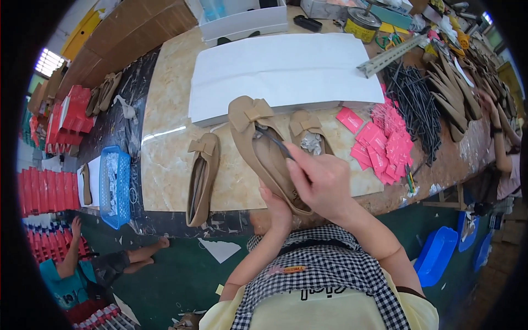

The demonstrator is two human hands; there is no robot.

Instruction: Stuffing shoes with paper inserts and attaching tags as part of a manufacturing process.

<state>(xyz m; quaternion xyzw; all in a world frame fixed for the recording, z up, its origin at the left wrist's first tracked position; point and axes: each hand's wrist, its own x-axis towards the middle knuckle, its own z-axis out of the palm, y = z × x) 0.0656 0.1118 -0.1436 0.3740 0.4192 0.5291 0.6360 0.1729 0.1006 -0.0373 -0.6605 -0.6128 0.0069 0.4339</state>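
Marble-patterned beige stone makes up the counter (165,165), and a dark, scuffed strip runs along its left edge. Lying across the far middle of the counter is a large white flat board (286,71), its near edge just behind the shoes. Toward the right edge spreads a heap of thin dark metal rods (415,99), with a row of tan shoe soles (451,99) beyond them. Off the left edge, on the dark strip, stands a blue plastic basket (116,187) holding white pieces.

Raised over the near edge is a tan flat shoe with a bow on its toe (258,137), toe pointing away. The left hand (278,212) holds it from underneath at the heel, fingers wrapped around it and mostly hidden by the shoe. The right hand (322,181) comes over the top, its fingers pinched on a thin dark tool (275,142) whose tip reaches into the shoe's opening near the bow.

To the left, a second tan bow shoe (202,179) lies on its side near the near edge, apart from the held one. A third tan bow shoe (308,135), stuffed with crumpled white paper, sits just behind the right hand, partly blocked by it. Scattered pink paper tags (382,146) crowd the counter to the right of the hands.
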